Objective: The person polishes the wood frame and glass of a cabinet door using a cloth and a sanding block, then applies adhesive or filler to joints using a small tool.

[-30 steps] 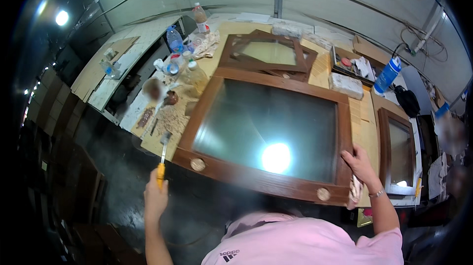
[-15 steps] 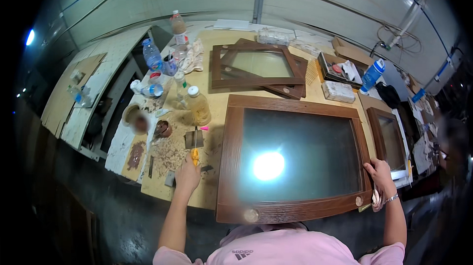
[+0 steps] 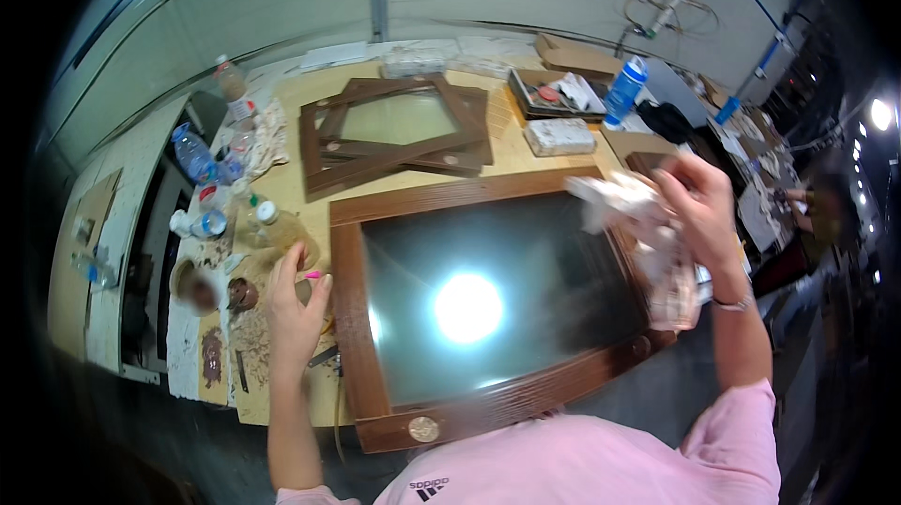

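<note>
My right hand (image 3: 699, 209) is closed on a crumpled whitish-pink rag (image 3: 671, 266), lifted over the right side of a brown wooden framed glass panel (image 3: 349, 308). The rag is smeared by motion and its lower end hangs past the frame's right edge. To the left of the panel, my left hand (image 3: 296, 303) hovers with thumb and fingers apart and nothing visible between them. Near its fingertips are a small pink piece (image 3: 313, 275) and a bottle of yellowish liquid (image 3: 291, 237) with a white cap. A bright light reflects in the glass.
Several brown frames (image 3: 324, 176) are stacked behind the panel. At left stand bottles (image 3: 194, 156), a small brown pot (image 3: 242, 294) and scattered shavings. A blue bottle (image 3: 626, 92), an open box (image 3: 526, 109) and a white wrapped block (image 3: 560, 137) sit at the back right.
My right hand has left the frame's right edge and raised the rag over it. My left hand has let go of an orange-handled scraper and opened. The view has swung right.
</note>
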`<state>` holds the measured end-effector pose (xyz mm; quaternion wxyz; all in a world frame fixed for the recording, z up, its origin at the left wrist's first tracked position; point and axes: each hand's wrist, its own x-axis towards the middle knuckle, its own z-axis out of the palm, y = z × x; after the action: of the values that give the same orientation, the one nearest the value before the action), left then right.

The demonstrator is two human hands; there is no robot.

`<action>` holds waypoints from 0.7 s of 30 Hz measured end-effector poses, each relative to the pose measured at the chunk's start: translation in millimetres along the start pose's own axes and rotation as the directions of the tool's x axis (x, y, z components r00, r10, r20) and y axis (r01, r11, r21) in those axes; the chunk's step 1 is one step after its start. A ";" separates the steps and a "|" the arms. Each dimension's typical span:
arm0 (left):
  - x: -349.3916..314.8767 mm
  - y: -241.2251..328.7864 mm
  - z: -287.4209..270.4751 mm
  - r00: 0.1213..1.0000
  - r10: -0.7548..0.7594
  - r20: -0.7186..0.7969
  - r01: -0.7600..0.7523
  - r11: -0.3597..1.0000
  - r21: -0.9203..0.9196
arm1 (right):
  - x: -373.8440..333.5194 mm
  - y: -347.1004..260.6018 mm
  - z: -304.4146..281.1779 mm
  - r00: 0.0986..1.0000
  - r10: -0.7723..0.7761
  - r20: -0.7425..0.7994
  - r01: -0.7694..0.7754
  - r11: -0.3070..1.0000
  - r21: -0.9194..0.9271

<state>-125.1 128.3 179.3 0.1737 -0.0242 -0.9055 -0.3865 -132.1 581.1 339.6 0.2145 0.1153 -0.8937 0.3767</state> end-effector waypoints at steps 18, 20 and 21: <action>34.2 132.0 156.0 0.832 0.447 0.329 -0.518 0.839 0.169 | -69.2 169.3 52.9 0.925 0.348 0.155 -0.319 0.930 -0.184; -8.5 184.5 170.3 0.443 0.594 0.672 -0.534 0.777 -0.335 | -73.8 196.0 51.6 0.928 0.322 0.189 -0.315 0.947 -0.066; -31.9 195.7 172.5 0.225 0.653 0.724 -0.386 0.741 -0.549 | -74.3 187.2 52.7 0.916 0.377 0.134 -0.361 0.923 -0.132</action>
<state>-111.4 390.4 193.4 -0.2136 -0.5478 -0.7328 -0.3425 -151.1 675.4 155.0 0.0742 -0.0375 -0.9319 0.3530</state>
